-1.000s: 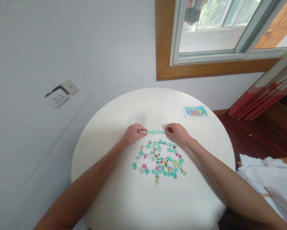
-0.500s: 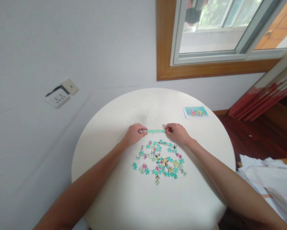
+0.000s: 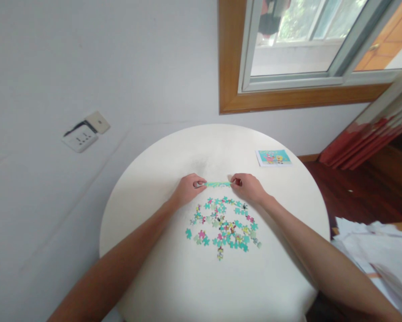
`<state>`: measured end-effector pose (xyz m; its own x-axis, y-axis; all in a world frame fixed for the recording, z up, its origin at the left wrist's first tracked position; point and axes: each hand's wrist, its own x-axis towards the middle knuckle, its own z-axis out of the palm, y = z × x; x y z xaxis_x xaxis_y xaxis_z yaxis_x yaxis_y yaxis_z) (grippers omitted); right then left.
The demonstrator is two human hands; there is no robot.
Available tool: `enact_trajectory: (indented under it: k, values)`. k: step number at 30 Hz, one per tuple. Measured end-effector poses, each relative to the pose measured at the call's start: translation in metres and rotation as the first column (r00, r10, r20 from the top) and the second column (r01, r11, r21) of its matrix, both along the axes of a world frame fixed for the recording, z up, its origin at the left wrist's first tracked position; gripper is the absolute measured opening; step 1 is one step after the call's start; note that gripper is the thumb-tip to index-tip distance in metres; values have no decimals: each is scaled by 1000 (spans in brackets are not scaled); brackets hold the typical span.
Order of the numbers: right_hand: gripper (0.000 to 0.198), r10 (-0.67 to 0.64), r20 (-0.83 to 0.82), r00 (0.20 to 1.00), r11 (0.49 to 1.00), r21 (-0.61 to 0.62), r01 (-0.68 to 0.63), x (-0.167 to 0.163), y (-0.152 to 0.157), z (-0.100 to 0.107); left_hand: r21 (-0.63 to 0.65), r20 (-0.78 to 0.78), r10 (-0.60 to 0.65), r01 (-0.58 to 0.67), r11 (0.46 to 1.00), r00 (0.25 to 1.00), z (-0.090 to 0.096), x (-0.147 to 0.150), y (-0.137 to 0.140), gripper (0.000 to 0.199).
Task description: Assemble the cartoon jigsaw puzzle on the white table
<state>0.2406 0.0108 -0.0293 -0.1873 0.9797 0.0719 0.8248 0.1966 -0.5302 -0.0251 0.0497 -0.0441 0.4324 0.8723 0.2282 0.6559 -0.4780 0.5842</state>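
A narrow strip of joined puzzle pieces [image 3: 217,184], mostly green and teal, lies across the upper middle of the table. My left hand [image 3: 190,187] pinches its left end between thumb and fingers. At the opposite end, my right hand [image 3: 248,185] is closed on the strip in the same way. Just below, on the near side, many loose jigsaw pieces [image 3: 233,228] in teal, pink, yellow and pale green are scattered; some overlap or touch. One small joined bit [image 3: 220,253] sits apart at the near edge of the scatter.
The round white table [image 3: 174,277] stands against the wall. A picture card [image 3: 274,158] with cartoon figures lies at its far right. White papers [image 3: 382,255] are piled to the right beyond the table edge. A wall socket [image 3: 81,137] is at the left, a window [image 3: 295,44] above.
Both hands keep their hold at the ends of the strip, with hardly any movement. The view has shifted very slightly; the loose pieces lie as before.
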Motion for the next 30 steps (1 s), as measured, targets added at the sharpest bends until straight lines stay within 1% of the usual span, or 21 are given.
enact_trajectory:
  k: [13, 30]
  values:
    - [13, 0, -18, 1000, 1000, 8, 1, 1, 1, -2, -15, 6, 16, -16, 1000, 1000, 3, 1, -2, 18]
    - [14, 17, -13, 1000, 1000, 4, -16, 2, 1, -3, -4, -3, 12, -12, 1000, 1000, 2, 1, -1, 17]
